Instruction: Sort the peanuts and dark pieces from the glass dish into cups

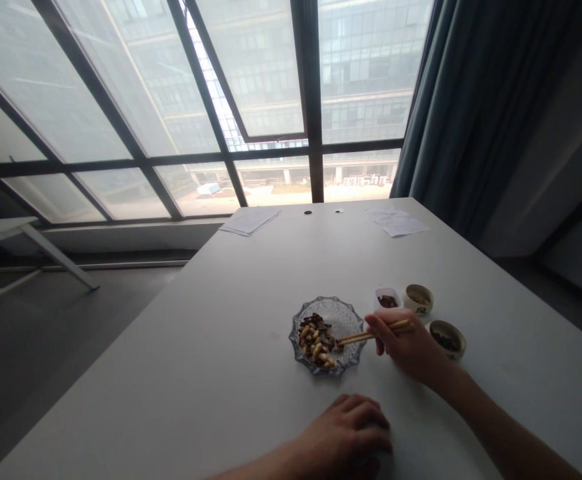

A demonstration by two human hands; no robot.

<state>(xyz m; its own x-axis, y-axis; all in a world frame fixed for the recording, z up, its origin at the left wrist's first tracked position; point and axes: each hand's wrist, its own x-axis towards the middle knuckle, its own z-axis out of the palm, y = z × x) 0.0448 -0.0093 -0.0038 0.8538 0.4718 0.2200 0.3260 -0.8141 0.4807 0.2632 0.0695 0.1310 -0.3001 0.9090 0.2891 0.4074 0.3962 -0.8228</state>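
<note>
My right hand (405,343) is closed round a pair of wooden chopsticks (355,338). Their tips are inside a scalloped clear glass dish (343,310), at the edge of a heap of dark brown pieces (323,323). Pale peanuts (313,343) lie with those pieces on the dish's left side. Near me, my left hand (353,430) rests on the table with its fingers curled in; whatever may be under them is hidden. Beyond my right hand stands a small white plastic container (381,293) with dark pieces in it.
Two small ceramic bowls (421,309) stand on the right, the nearer bowl (459,348) partly behind my right hand. Loose papers (251,220) and more sheets (398,221) lie at the far end of the white table (211,347). Windows and a dark curtain (451,133) are beyond.
</note>
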